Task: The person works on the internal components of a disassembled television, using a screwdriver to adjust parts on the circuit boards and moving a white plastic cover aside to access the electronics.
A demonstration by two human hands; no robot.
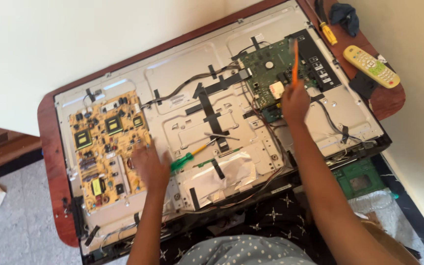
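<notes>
Overhead, right hand (294, 102) gripping orange tool (295, 61) over green circuit board (271, 73), left hand (150, 164) spread flat (holding nothing) beside green-handled screwdriver (187, 157)

A bare, matt grey metal chassis (251, 122) lies on a glossy reddish wooden worktop (50, 157). Nearby, a green plastic-handled screwdriver (185, 159) rests beside crinkled, shiny silver foil (226, 174).

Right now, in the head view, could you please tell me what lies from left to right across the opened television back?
Yellow power board → left hand → green-handled screwdriver → silver foil patch → right hand holding an orange tool over the green circuit board → remote control on the wooden table.
</notes>
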